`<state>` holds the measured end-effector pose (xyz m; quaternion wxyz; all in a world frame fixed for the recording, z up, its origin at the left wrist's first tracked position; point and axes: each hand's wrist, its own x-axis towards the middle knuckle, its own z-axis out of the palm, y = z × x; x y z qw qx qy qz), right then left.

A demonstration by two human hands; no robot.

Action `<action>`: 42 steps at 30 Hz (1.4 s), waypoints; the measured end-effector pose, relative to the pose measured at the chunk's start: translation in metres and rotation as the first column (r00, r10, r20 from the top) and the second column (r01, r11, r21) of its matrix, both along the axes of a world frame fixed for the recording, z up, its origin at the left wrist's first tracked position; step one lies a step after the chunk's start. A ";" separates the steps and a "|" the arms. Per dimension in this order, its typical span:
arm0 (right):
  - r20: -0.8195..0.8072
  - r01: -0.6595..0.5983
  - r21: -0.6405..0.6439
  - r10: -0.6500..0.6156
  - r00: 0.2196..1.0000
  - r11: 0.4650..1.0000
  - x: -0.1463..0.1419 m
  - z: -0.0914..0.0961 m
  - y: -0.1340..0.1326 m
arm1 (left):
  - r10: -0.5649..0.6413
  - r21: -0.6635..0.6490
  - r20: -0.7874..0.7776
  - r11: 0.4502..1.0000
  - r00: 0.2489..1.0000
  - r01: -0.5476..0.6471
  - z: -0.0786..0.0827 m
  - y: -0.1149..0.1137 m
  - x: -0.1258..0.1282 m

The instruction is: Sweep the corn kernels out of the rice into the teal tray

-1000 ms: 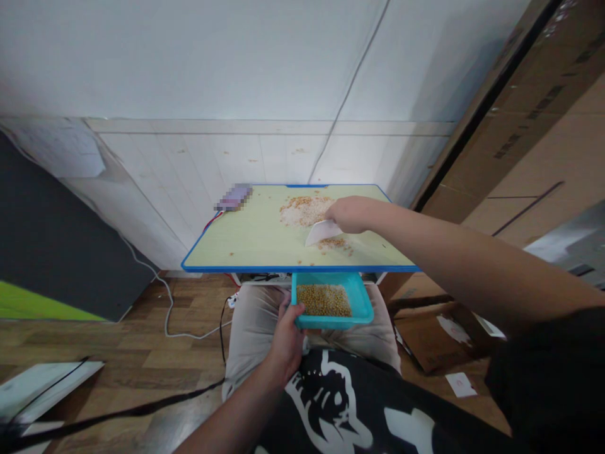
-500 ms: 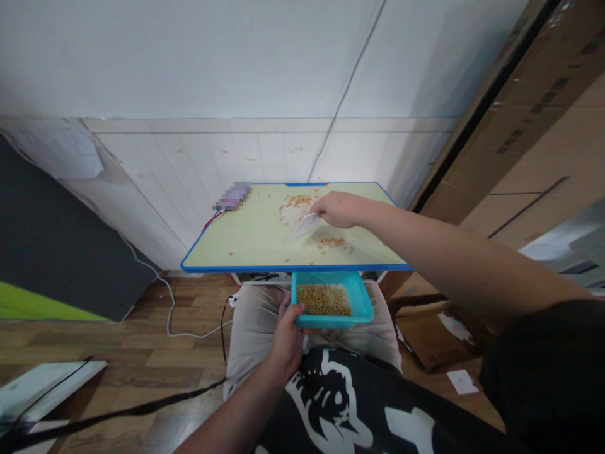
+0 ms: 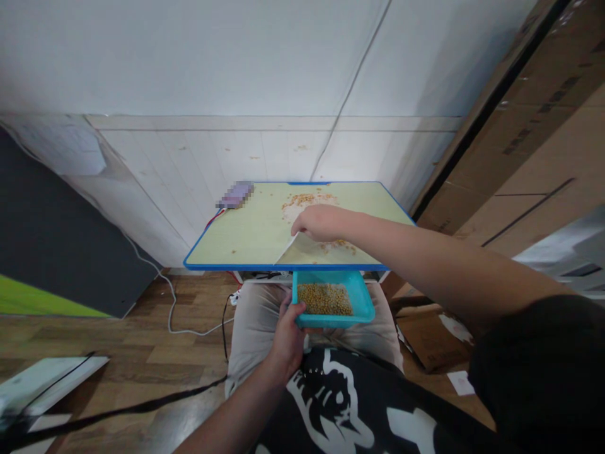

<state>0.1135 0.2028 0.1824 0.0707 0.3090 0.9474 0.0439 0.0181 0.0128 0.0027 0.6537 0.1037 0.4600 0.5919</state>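
Note:
My left hand grips the left side of a turquoise plastic tray, its thumb over the rim. Yellowish beans or kernels, with some white grains at one end, lie in the tray. It sits over my lap, just below the table's front edge. Above the pale yellow tabletop, my right hand is closed on a thin white scraper, seen nearly edge-on and tilted down toward the near edge. Behind this hand is a patch of loose kernels and white grains. A smaller pile is partly hidden under my forearm.
A blurred purple object with a red cord lies at the table's back left corner. The wall stands right behind the table. Large cardboard boxes rise on the right, and a white cable runs over the floor at left.
My right hand has moved left and nearer to me with the scraper, whose lower tip is now near the table's front edge. The left hand and tray stay in place.

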 end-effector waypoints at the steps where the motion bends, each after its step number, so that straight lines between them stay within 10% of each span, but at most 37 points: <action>1: 0.012 0.005 0.006 -0.005 1.000 1.000 0.002 0.000 0.001 | 0.002 -0.001 -0.001 1.000 1.000 -0.002 0.000 0.000 0.000; 42: 0.032 0.108 -0.052 -0.106 0.994 0.993 0.066 0.020 0.005 | -0.014 0.006 0.012 1.000 1.000 0.014 0.001 0.000 0.002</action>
